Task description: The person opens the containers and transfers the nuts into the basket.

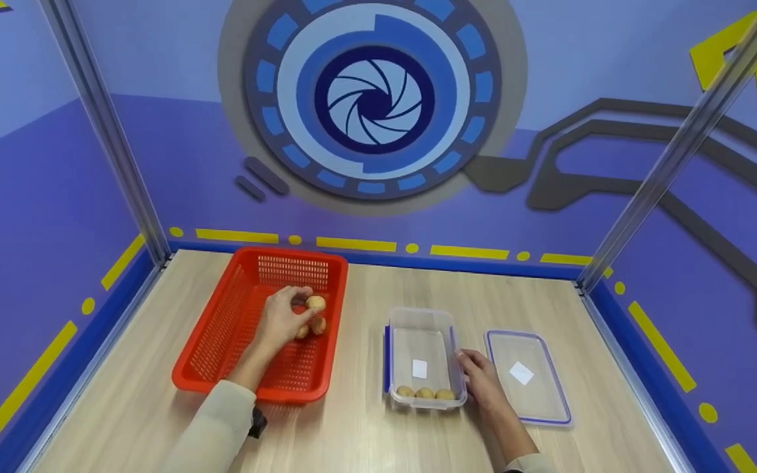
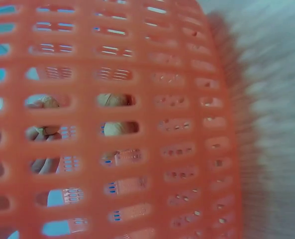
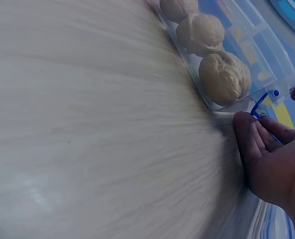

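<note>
Our left hand (image 1: 280, 318) pinched a walnut (image 1: 316, 303), likely light, hard, best held mid-girth; right of it, our right hand (image 1: 480, 380) gripped a food container (image 1: 421, 318).

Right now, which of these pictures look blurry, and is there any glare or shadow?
Left wrist view: soft and hazy, with the basket filling much of it and a pale area at the right too blurred to identify; right wrist view: a pale glare patch on the table, a dark shadow beside the right hand, walnuts fairly clear; head view: evenly lit, reasonably sharp.
</note>
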`<state>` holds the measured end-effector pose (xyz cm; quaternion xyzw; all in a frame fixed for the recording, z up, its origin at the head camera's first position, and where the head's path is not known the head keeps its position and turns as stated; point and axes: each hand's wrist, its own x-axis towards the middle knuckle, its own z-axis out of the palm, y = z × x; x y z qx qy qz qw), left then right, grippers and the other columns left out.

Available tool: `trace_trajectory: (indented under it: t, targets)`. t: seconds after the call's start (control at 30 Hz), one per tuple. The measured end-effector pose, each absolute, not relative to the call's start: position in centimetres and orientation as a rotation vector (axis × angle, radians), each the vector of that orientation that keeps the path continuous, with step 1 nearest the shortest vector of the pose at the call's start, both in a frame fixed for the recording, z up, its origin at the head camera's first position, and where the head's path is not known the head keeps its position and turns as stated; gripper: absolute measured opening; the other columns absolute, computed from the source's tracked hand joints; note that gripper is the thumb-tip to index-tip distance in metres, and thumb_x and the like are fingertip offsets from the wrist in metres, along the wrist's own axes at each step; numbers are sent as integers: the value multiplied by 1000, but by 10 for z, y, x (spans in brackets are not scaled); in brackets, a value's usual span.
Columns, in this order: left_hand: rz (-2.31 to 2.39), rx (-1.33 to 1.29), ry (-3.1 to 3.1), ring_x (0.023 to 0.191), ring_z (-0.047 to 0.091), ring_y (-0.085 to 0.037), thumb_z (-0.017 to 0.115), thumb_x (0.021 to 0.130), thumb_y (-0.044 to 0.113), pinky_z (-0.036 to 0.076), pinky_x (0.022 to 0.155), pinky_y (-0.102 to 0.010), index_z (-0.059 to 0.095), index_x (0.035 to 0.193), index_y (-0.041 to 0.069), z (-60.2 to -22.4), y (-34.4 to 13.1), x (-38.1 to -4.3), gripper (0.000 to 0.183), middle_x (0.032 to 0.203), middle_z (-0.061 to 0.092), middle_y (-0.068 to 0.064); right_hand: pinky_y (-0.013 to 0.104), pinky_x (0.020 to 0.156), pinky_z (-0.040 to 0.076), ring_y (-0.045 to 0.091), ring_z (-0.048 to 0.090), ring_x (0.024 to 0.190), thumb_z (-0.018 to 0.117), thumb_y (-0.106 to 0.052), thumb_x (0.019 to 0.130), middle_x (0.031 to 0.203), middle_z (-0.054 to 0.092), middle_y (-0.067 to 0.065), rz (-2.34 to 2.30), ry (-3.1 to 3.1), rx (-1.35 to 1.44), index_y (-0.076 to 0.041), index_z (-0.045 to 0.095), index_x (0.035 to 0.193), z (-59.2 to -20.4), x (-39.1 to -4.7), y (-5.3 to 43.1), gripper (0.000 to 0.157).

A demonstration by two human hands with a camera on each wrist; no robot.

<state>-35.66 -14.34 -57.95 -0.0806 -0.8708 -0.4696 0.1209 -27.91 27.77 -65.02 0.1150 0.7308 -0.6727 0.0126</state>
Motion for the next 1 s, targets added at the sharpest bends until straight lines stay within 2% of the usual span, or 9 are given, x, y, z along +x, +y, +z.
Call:
trace_trajectory:
  t: [0.3, 0.8, 1.0]
  targets:
    - [-1298, -203, -2585, 111, 70, -29, 87, 91, 18, 56, 99, -48, 73, 124, 2, -585, -146, -359, 39, 119, 74, -12, 34, 83, 57, 28, 65, 109, 61, -31, 109, 129, 63, 24, -2113, 2293, 369, 9, 59, 135, -650, -280, 276, 47]
    - [-1286, -161, -2633, 112, 68, -28, 85, 93, 25, 56, 100, -49, 71, 130, 5, -586, -148, -359, 44, 123, 72, -11, 34, 85, 56, 30, 63, 112, 59, -29, 110, 132, 61, 25, -2125, 2299, 353, 11, 58, 134, -649, -279, 275, 46]
    - [-1282, -156, -2635, 112, 68, -28, 85, 93, 21, 55, 100, -48, 71, 127, 4, -587, -149, -360, 41, 121, 72, -11, 35, 86, 55, 28, 63, 111, 58, -29, 111, 130, 60, 24, -2140, 2288, 338, 11, 58, 133, -649, -278, 275, 46]
